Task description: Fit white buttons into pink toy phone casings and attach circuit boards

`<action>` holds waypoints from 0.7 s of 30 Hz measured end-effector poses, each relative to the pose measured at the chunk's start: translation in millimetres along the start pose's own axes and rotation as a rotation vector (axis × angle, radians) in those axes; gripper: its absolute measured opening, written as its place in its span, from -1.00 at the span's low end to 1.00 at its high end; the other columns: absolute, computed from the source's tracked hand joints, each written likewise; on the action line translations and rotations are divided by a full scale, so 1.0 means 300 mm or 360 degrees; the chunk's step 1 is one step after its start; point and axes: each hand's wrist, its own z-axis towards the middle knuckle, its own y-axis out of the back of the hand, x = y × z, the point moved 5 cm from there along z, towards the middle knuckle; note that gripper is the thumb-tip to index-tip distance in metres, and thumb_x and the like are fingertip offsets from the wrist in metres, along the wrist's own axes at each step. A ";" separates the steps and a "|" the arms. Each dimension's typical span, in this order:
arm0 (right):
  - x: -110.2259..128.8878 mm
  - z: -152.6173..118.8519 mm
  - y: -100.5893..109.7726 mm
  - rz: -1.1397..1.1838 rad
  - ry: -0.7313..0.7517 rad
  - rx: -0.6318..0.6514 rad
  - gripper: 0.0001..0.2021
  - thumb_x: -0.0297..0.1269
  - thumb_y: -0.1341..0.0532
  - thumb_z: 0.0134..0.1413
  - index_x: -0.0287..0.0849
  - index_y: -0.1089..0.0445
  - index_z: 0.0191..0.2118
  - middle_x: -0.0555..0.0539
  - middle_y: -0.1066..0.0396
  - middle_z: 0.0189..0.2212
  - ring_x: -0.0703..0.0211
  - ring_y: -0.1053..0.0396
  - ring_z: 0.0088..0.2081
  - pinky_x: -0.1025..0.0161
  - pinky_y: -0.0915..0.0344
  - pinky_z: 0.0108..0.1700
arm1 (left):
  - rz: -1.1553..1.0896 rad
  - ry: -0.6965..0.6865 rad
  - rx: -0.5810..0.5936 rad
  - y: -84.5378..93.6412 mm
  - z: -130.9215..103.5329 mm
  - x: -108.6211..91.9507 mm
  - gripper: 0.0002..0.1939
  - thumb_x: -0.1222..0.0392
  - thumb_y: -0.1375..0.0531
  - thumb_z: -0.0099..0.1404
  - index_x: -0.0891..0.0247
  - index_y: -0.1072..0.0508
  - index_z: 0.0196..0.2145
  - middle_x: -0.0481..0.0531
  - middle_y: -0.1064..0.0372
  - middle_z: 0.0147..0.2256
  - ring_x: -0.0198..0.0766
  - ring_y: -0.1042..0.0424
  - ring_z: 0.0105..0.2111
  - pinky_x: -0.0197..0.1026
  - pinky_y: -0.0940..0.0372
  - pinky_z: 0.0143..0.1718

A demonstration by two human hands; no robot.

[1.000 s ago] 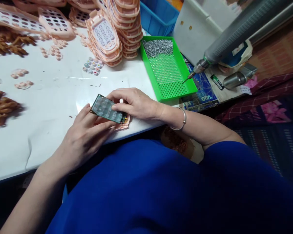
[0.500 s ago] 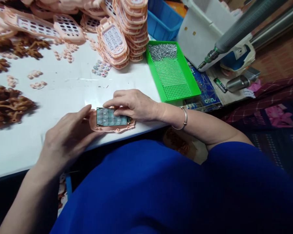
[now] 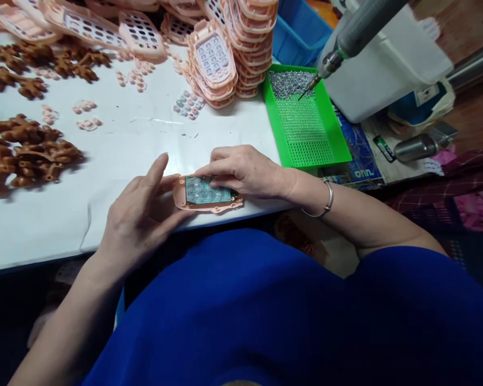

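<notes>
At the table's front edge lies a peach plastic shell (image 3: 180,196), open side up, with a green circuit board (image 3: 205,192) bearing a translucent keypad sheet set inside it. My left hand (image 3: 134,212) grips the shell's left end between its fingers, thumb raised clear. Bent over the board's upper right part, my right hand (image 3: 245,171) presses on it with its fingertips and partly covers it. A hanging electric screwdriver (image 3: 342,45) points its bit down over a green tray (image 3: 340,145) that holds small silver screws (image 3: 292,83).
Stacked peach shells (image 3: 251,48) stand behind, near a cluster of printed keys (image 3: 188,104). Brown plastic parts (image 3: 32,153) and small peach pieces (image 3: 84,106) lie to the left. A blue bin (image 3: 301,37) and a white bin (image 3: 362,80) are at back right.
The view has shifted, so the table appears farther right. The screwdriver's bit now hangs over the green tray instead of right of it. My left thumb has lifted; my right hand stays on the board.
</notes>
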 end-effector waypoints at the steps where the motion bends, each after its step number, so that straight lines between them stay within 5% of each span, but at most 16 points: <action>1: 0.001 -0.001 0.001 0.0003 0.0007 -0.0001 -0.72 -0.35 -0.05 0.29 -0.20 -0.39 0.03 -0.03 -0.25 -0.34 0.30 -0.20 -0.28 0.30 -0.13 -0.20 | 0.0006 -0.0011 -0.0006 -0.001 0.001 -0.002 -0.13 0.13 -0.31 0.19 0.12 0.04 0.33 0.18 -0.47 -0.06 -0.11 -0.47 -0.19 -0.03 -0.42 -0.17; 21: 0.024 0.010 0.001 -0.0137 -0.0182 0.0193 -0.74 -0.39 -0.04 0.25 -0.17 -0.39 -0.02 -0.03 -0.22 -0.34 0.29 -0.12 -0.33 0.30 -0.02 -0.29 | 0.0060 -0.0020 0.0019 -0.006 -0.010 -0.019 -0.17 0.09 -0.27 0.23 0.21 0.03 0.33 0.19 -0.47 -0.08 -0.11 -0.42 -0.15 -0.10 -0.36 -0.16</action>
